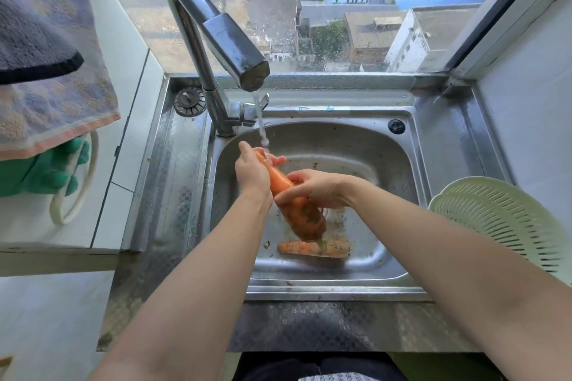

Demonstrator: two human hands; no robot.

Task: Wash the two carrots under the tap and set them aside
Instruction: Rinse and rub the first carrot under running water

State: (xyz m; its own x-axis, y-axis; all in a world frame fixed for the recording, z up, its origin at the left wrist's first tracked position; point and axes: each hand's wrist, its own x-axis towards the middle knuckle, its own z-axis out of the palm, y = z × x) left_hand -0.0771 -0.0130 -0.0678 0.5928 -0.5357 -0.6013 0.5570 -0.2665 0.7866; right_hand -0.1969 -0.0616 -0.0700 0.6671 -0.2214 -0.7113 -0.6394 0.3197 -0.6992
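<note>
A thick orange carrot [305, 215] is held tilted over the steel sink [411, 164], its thin end up under the running water. My left hand [251, 171] grips that thin end where the stream from the tap [235, 49] lands. My right hand [312, 187] wraps round the carrot's middle. Its thick end, still dirty, points down toward me. A second carrot [297, 247] lies flat on the sink floor just below, partly hidden by the first.
A pale green colander [501, 219] stands on the drainer at the right. Green rubber gloves [46, 173] and a towel [52, 77] hang at the left. A sink strainer plug [189, 101] lies behind the tap. The window is directly behind the sink.
</note>
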